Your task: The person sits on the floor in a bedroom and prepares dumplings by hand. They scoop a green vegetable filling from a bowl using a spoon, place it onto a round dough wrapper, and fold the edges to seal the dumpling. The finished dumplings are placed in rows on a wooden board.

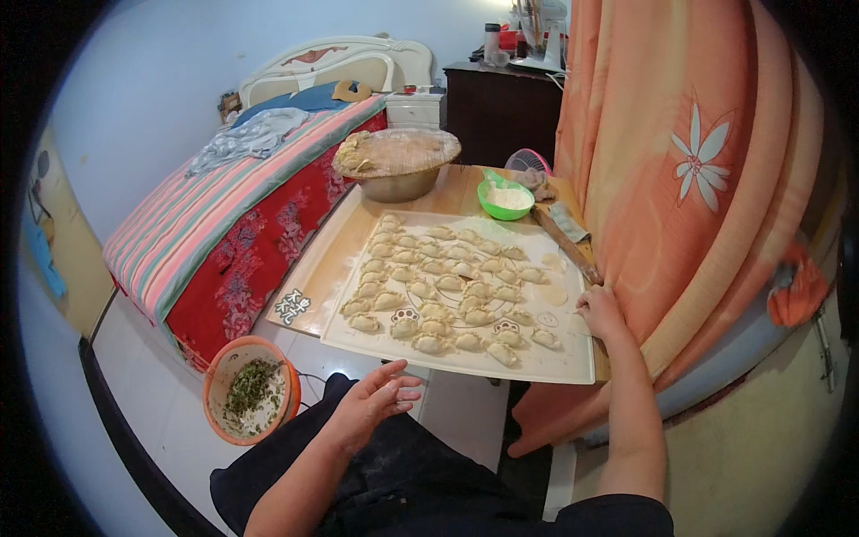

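My left hand hangs over my lap, in front of the table's near edge, its fingers apart and nothing in it. At the right side of a pale baking mat is my right hand, fingers curled down near the mat's edge. Whether it pinches anything is hidden. Just beyond it lies the end of a wooden rolling pin. Several crimped dumplings cover much of the mat. Flat dough wrappers rest on its right part, close to my right hand.
A green bowl of flour and a cloth lie at the back right. A large basin bears a floury round lid. Filling sits in an orange-rimmed bowl at lower left. An orange curtain hugs the table's right side; a bed stands left.
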`<move>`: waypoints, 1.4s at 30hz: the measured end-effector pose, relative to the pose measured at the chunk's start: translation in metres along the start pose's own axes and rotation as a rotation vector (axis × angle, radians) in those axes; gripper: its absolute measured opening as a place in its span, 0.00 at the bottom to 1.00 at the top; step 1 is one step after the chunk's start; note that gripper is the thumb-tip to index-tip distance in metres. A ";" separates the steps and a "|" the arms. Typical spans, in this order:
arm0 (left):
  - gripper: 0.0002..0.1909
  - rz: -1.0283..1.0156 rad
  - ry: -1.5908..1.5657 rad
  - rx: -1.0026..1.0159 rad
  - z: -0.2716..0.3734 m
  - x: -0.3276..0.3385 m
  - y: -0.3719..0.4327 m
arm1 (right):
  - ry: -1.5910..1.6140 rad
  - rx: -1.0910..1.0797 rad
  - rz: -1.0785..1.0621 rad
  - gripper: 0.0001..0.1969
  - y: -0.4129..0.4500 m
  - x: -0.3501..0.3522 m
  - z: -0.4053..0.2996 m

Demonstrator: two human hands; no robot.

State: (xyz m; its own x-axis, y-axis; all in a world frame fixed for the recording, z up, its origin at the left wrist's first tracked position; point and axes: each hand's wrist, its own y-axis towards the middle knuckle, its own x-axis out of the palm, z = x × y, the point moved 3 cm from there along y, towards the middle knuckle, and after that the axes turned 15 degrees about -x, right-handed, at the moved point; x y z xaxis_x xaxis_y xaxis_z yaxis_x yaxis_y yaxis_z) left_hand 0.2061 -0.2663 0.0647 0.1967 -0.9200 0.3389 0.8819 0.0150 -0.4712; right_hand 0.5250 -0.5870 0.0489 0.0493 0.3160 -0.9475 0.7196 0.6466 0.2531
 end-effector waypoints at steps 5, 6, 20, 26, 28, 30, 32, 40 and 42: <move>0.22 -0.020 -0.036 0.013 -0.004 -0.012 -0.005 | 0.180 0.175 0.068 0.10 0.000 0.005 0.005; 0.22 -0.035 -0.043 0.019 -0.004 -0.014 -0.006 | 0.169 0.115 0.076 0.10 -0.002 0.001 0.002; 0.21 -0.026 -0.133 0.100 0.000 -0.056 -0.037 | 0.369 0.087 0.494 0.08 0.008 -0.028 -0.032; 0.23 0.024 -0.289 0.112 -0.003 -0.101 -0.050 | 1.184 -0.003 0.182 0.11 0.071 0.012 -0.261; 0.25 0.013 -0.290 0.143 -0.006 -0.119 -0.062 | 1.403 0.018 -0.028 0.12 0.082 0.049 -0.342; 0.27 0.054 -0.327 0.158 -0.015 -0.143 -0.076 | 1.600 0.019 -0.186 0.12 0.088 0.086 -0.416; 0.29 0.073 -0.371 0.202 -0.023 -0.173 -0.090 | 1.678 -0.037 -0.261 0.12 0.094 0.114 -0.475; 0.23 0.056 -0.854 0.547 -0.034 -0.294 -0.125 | 1.026 -1.149 0.047 0.06 0.065 0.161 -0.626; 0.21 0.306 -0.864 0.544 -0.042 -0.316 -0.127 | 0.954 -1.245 0.055 0.06 0.062 0.164 -0.637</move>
State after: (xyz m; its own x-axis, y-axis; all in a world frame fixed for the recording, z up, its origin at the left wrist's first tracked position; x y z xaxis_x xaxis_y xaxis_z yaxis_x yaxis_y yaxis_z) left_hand 0.0142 0.0058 -0.0165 0.4907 -0.2606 0.8315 0.7744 0.5678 -0.2791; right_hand 0.1365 -0.0529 0.0341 -0.7304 0.3517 -0.5855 -0.2938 0.6120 0.7342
